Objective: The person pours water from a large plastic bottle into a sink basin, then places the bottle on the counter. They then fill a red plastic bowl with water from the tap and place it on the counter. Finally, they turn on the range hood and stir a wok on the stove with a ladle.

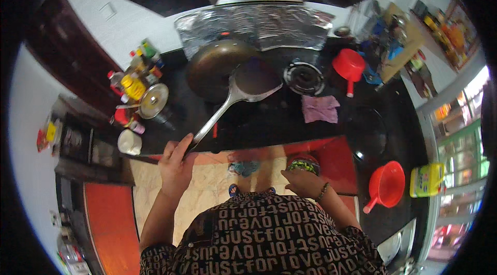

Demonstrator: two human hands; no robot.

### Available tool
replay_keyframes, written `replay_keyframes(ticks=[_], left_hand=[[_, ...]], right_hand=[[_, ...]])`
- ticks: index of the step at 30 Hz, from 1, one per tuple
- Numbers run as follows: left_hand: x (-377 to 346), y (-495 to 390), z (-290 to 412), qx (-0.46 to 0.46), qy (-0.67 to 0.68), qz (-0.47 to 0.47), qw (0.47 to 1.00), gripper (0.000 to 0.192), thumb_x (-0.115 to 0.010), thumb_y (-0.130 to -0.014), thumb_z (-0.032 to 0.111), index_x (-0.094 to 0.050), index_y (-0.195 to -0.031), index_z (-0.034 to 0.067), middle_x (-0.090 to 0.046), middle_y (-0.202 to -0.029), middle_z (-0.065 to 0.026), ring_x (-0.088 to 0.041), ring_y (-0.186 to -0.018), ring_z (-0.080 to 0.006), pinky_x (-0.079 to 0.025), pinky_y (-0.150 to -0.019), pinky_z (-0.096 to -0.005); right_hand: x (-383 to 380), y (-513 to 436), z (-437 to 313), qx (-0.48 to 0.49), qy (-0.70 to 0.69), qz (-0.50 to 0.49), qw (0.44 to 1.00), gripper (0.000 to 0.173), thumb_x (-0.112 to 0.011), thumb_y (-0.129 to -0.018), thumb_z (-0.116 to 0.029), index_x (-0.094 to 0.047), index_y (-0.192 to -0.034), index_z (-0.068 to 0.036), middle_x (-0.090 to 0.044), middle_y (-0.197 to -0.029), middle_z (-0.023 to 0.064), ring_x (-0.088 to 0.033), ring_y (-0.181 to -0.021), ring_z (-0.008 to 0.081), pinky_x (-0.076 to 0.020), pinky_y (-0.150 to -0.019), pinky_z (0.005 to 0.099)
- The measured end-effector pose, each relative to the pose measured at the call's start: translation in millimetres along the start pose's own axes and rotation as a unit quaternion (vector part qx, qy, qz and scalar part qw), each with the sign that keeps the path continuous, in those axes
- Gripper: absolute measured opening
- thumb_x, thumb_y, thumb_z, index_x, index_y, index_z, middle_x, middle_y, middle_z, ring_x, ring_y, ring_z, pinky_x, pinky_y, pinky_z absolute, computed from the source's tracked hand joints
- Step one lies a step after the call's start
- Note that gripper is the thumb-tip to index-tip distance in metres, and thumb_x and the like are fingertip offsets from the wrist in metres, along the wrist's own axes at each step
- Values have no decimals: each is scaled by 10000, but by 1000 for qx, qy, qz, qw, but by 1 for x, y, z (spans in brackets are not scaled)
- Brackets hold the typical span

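My left hand grips the handle of a metal wok spatula, its broad head raised over the hob. Behind the spatula, a large wok sits on the left side of the black hob, partly covered by the spatula head. My right hand, with a beaded bracelet at the wrist, holds a bowl in front of the counter edge. Chopped green vegetables lie in this bowl. The hand hides the bowl's near side and most of my fingers.
A bare burner and a pink cloth lie right of the wok. Bottles, a pot lid and a white container stand left. Two red dippers and a yellow-green jug are right. Foil lines the wall.
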State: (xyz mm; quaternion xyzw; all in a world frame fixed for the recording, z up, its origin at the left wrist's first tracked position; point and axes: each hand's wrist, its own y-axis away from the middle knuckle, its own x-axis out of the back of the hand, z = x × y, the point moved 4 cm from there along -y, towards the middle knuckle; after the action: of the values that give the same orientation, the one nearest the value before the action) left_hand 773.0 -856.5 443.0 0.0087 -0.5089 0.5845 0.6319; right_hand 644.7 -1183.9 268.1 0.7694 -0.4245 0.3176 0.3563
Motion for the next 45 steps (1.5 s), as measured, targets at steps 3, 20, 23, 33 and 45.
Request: replay_keyframes(ticks=[3, 20, 23, 33, 45], left_hand=[[-12, -11, 14, -50, -10, -6, 999, 491, -751, -741, -12, -670, -1216, 82, -539, -827, -92, -529, -642, -213, -450, -571, -312], [-100, 10, 74, -136, -23, -234, 962, 492, -648, -786, 64, -582, -1273, 39, -582, -919, -110, -634, -813, -279, -530, -649, -373], [-95, 11, 75, -79, 4, -316, 945, 495, -657, -798, 58, -577, -1286, 40, -629, -1114, -161, -654, -968, -335, -550, -768, -374], [-20, -41, -12, 367, 321, -254, 835, 279, -513, -984, 147, -635, -1198, 16, -550, -718, 11, -505, -570, -79, -409, -540, -229], [6, -160, -124, 18, -133, -317, 939, 440, -650, -818, 58, -640, -1251, 135, -679, -1127, -163, -648, -1024, -341, -507, -879, -384]], right_hand=[[-2, 15, 6, -37, -7, 7, 999, 527, -607, -906, -304, -459, -1341, -47, -654, -1081, 226, -635, -1007, 392, -514, -833, 482], [-39, 40, 42, -6, -42, 12, 999, 599, -655, -883, -273, -442, -1363, 16, -624, -1158, 255, -614, -1050, 407, -502, -860, 480], [-34, 37, 38, 13, -39, 8, 999, 588, -661, -876, -265, -450, -1355, 2, -627, -1136, 252, -617, -1032, 405, -506, -845, 478], [-16, 31, 24, -7, -26, 57, 998, 514, -652, -881, -240, -475, -1291, 15, -636, -1044, 233, -613, -1024, 387, -497, -853, 470], [-18, -10, -34, -109, -61, 94, 988, 436, -606, -898, -240, -523, -1254, -2, -651, -1017, 226, -631, -964, 384, -520, -802, 458]])
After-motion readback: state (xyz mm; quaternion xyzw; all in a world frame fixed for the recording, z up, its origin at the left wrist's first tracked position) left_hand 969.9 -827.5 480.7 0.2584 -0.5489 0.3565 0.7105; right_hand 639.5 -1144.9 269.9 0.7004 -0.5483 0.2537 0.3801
